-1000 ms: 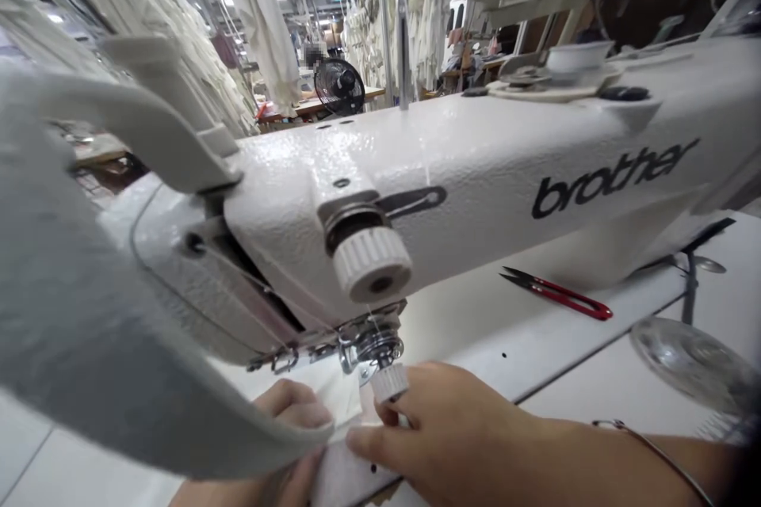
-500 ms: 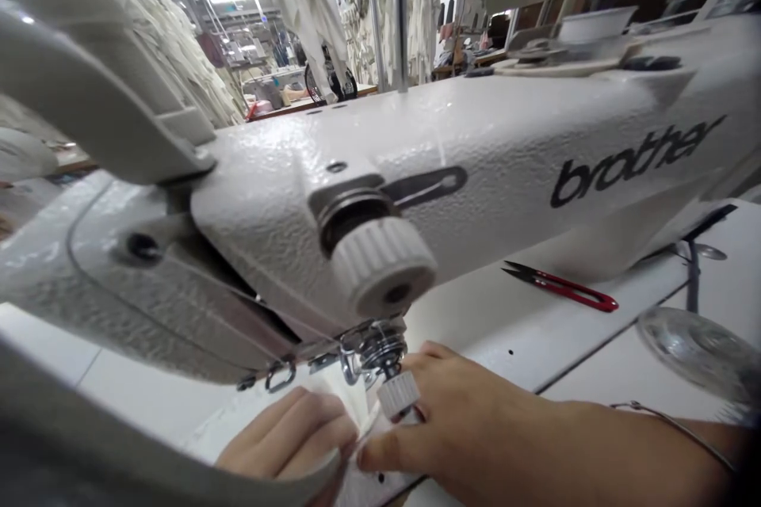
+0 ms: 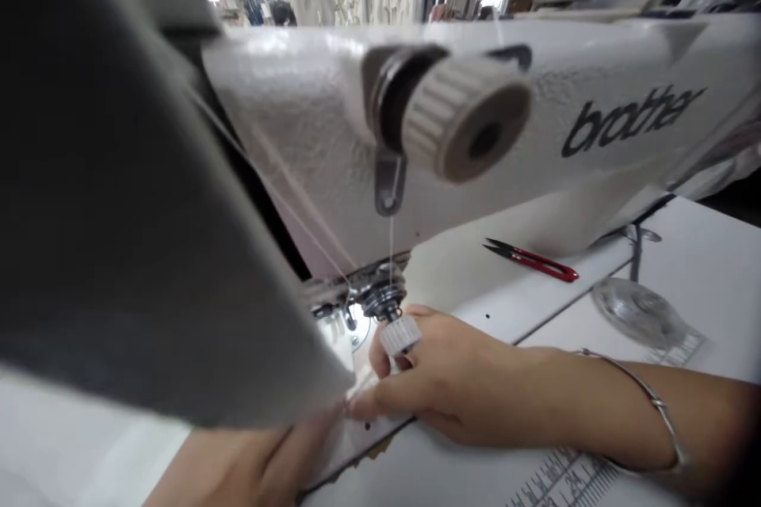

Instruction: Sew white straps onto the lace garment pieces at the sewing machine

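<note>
Two hands and white cloth at the sewing machine.
The right hand, a bracelet at its wrist, has its thumb and forefinger pinching the white cloth, which lies below the sewing machine, near the small ribbed dial. The left hand is partly hidden behind a blurred pale part; whether its fingers grasp anything cannot be told. Red-handled snips lie on the bench, apart from both hands.

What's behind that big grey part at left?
Part of the left hand shows below the grey part; the hand's upper side and the left end of the sewing machine are covered.
</note>
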A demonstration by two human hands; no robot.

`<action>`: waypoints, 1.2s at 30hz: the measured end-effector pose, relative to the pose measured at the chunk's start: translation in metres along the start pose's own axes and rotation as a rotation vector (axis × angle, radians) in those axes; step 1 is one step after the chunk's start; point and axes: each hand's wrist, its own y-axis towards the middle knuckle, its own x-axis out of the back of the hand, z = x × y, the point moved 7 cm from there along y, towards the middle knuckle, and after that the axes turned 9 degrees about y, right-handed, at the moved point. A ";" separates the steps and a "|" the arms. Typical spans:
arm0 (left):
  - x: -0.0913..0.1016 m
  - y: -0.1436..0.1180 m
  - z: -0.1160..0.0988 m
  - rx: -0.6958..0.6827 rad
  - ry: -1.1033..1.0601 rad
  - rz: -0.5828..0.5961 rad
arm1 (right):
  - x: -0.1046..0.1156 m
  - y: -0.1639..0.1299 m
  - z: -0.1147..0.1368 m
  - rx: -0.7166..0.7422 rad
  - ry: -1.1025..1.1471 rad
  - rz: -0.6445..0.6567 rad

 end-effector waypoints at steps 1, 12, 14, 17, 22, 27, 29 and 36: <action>-0.001 0.000 0.000 -0.003 -0.019 0.016 | 0.001 -0.001 -0.001 0.012 0.017 -0.024; -0.011 0.009 0.006 0.103 -0.253 0.200 | 0.005 -0.004 -0.003 0.045 0.119 -0.109; -0.014 0.011 0.011 0.196 -0.339 0.238 | 0.006 -0.003 -0.005 -0.002 0.170 -0.084; -0.015 0.013 0.014 0.276 -0.449 0.253 | 0.008 -0.001 -0.011 -0.137 0.249 -0.100; -0.010 0.023 0.011 0.264 -0.513 0.190 | 0.001 0.005 -0.013 -0.282 0.202 -0.129; -0.010 0.026 0.008 0.298 -0.503 0.146 | -0.004 0.010 -0.010 -0.302 0.106 -0.145; -0.011 0.025 0.009 0.333 -0.483 0.137 | -0.006 0.011 -0.010 -0.290 0.062 -0.146; -0.006 0.030 0.011 0.347 -0.404 0.102 | -0.016 0.014 -0.002 -0.106 -0.311 -0.106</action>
